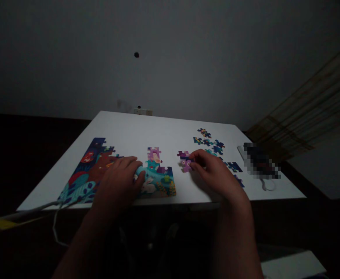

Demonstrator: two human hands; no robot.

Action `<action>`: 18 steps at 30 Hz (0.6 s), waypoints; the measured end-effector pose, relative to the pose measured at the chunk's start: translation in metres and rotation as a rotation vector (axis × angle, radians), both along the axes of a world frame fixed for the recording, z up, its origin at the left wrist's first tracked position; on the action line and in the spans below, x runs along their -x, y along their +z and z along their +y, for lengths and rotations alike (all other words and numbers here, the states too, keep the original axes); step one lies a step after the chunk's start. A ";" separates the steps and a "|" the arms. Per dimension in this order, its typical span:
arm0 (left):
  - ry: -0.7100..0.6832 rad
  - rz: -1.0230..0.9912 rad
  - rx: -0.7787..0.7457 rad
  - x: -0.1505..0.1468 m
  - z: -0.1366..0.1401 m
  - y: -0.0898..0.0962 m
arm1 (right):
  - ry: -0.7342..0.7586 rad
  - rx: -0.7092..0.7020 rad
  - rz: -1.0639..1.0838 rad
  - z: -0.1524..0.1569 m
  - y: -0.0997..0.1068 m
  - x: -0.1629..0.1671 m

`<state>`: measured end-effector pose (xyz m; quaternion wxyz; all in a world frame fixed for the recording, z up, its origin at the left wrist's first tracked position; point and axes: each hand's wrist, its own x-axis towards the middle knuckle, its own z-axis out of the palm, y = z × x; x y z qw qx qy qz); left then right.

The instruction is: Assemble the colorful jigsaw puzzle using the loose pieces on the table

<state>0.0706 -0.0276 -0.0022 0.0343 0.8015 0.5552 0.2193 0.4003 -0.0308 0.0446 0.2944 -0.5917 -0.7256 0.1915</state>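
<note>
A partly joined jigsaw puzzle [158, 186] lies along the near left of the white table, showing a brown animal, rabbits and a frog. My left hand [119, 178] rests on it with fingers stretched out, covering part of the middle. To the right of the joined part, my right hand [212, 168] pinches the right edge of a purple puzzle piece [185, 166] with two round eyes, between thumb and forefinger. This piece is apart from the joined puzzle. A darker purple part adjoins its top; I cannot tell whether it is a separate piece.
Several loose puzzle pieces [218, 149] lie on the right of the white table [164, 130], some partly behind my right hand. A blurred-out object [260, 161] with a cord loop sits at the right edge. A pale cable [55, 224] hangs at the near left corner.
</note>
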 end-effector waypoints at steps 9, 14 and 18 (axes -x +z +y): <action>-0.024 -0.034 -0.019 -0.002 -0.002 -0.002 | -0.066 0.016 0.009 0.079 -0.009 0.069; -0.006 -0.047 -0.054 -0.006 -0.006 -0.002 | -0.088 0.049 -0.042 0.090 -0.026 0.076; 0.006 -0.056 -0.060 -0.008 -0.009 0.000 | -0.148 0.039 -0.075 0.091 -0.028 0.081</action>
